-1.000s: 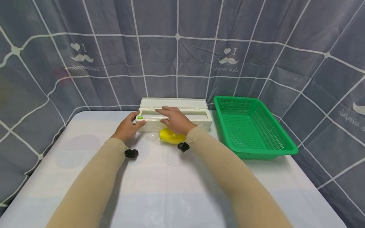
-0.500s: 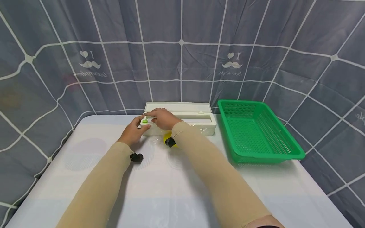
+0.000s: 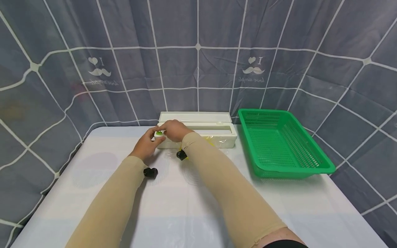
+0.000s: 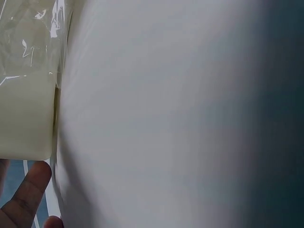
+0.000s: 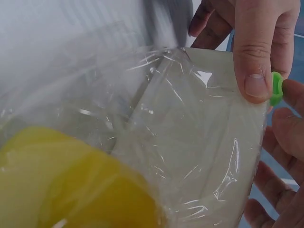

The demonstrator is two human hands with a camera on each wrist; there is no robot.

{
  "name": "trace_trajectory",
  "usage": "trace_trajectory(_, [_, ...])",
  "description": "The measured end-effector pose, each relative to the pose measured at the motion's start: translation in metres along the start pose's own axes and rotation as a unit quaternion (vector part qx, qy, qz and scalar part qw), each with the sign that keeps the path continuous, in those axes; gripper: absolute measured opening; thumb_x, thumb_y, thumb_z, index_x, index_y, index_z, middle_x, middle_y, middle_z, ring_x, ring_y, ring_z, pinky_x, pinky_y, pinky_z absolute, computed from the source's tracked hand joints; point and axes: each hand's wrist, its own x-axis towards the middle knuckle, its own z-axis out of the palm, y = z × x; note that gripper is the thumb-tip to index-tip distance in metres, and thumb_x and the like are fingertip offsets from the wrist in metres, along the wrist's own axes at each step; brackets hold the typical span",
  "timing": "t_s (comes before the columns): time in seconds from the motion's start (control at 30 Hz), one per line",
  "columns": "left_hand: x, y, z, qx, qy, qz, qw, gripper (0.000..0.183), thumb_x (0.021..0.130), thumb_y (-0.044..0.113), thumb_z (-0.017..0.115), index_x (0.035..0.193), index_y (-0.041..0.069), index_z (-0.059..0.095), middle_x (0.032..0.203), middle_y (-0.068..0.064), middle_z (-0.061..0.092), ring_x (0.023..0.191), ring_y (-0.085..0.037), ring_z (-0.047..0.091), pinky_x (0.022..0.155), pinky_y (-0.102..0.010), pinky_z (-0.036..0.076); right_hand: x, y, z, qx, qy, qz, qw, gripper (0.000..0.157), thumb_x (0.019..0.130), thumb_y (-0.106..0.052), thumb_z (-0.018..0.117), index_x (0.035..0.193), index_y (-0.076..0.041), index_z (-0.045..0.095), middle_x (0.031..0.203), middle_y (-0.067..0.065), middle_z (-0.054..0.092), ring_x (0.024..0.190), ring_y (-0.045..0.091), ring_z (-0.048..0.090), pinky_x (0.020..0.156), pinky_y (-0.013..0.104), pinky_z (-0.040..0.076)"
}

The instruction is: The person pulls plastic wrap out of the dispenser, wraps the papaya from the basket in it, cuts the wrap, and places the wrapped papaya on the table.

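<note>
A white cling film dispenser [image 3: 227,142] stands at the back of the table with its lid [image 3: 196,117] raised. My left hand [image 3: 145,144] grips its left end, the thumb on the front face in the right wrist view. At that same end, my right hand [image 3: 175,131] pinches the small green slider cutter [image 5: 277,89] between fingertips. Clear film [image 5: 156,137] hangs wrinkled over the dispenser's front and reaches over a smooth yellow rounded item [image 5: 80,178]. In the head view the right wrist mostly hides this item.
To the right of the dispenser is a green slotted plastic basket [image 3: 322,167]. A grey checked curtain [image 3: 217,65] hangs behind and beside the table. The pale tablecloth [image 3: 173,213] extends in front of the dispenser.
My right hand has moved left from the middle of the dispenser to the green slider cutter, and its fingers have closed in on it. My left hand keeps its grip on the dispenser's end.
</note>
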Motion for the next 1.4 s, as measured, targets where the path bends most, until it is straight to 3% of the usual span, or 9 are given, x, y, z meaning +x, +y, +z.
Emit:
trace_trajectory(0.33, [0.0011,-0.0009,0.0003,0.003,-0.006,-0.008,1.0,0.078,0.105,0.055,0.059,0.166,0.017,0.03,0.172,-0.017,0.03,0.156,-0.046,0.033,0.126,-0.062,0.029,0.0035,-0.004,0.001,-0.007,0.011,-0.025,1.0,0.041,0.109,-0.013,0.056,0.147,-0.027,0.064,0.143,-0.001,0.068,0.132,0.019,0.064,0.114,0.032,0.048])
trace_trajectory(0.53, [0.0017,-0.0007,-0.0001,0.006,-0.003,-0.002,1.0,0.076,0.105,0.054,0.059,0.164,0.016,0.032,0.172,-0.019,0.029,0.156,-0.047,0.033,0.126,-0.062,0.028,0.0029,-0.0075,-0.0011,-0.032,0.022,-0.004,0.999,0.038,0.109,-0.018,0.058,0.144,-0.031,0.066,0.139,-0.002,0.071,0.128,0.02,0.066,0.113,0.035,0.05])
trace_trajectory(0.83, [0.0037,-0.0028,0.0007,0.011,0.0,-0.004,0.9999,0.076,0.104,0.054,0.06,0.165,0.017,0.032,0.172,-0.018,0.03,0.155,-0.046,0.034,0.126,-0.062,0.029,0.0061,-0.0058,0.0018,-0.074,0.02,-0.003,0.997,0.038,0.108,-0.025,0.06,0.145,-0.036,0.064,0.141,-0.004,0.07,0.122,0.02,0.066,0.11,0.036,0.05])
trace_trajectory(1.0, [0.0044,-0.0039,-0.0003,0.02,0.0,-0.005,0.9998,0.079,0.104,0.056,0.06,0.166,0.017,0.03,0.172,-0.016,0.031,0.155,-0.045,0.036,0.126,-0.062,0.03,0.0031,-0.0058,-0.0012,-0.095,0.023,-0.016,0.995,0.036,0.108,-0.022,0.061,0.141,-0.033,0.068,0.14,-0.005,0.071,0.126,0.015,0.066,0.116,0.034,0.046])
trace_trajectory(1.4, [0.006,-0.0062,-0.0001,0.023,-0.002,-0.009,0.9997,0.084,0.102,0.059,0.06,0.168,0.019,0.026,0.172,-0.016,0.03,0.155,-0.043,0.036,0.126,-0.06,0.028,-0.0016,-0.002,-0.0048,-0.119,0.01,-0.011,0.993,0.035,0.108,-0.027,0.06,0.14,-0.036,0.069,0.138,-0.008,0.071,0.12,0.022,0.066,0.105,0.038,0.053])
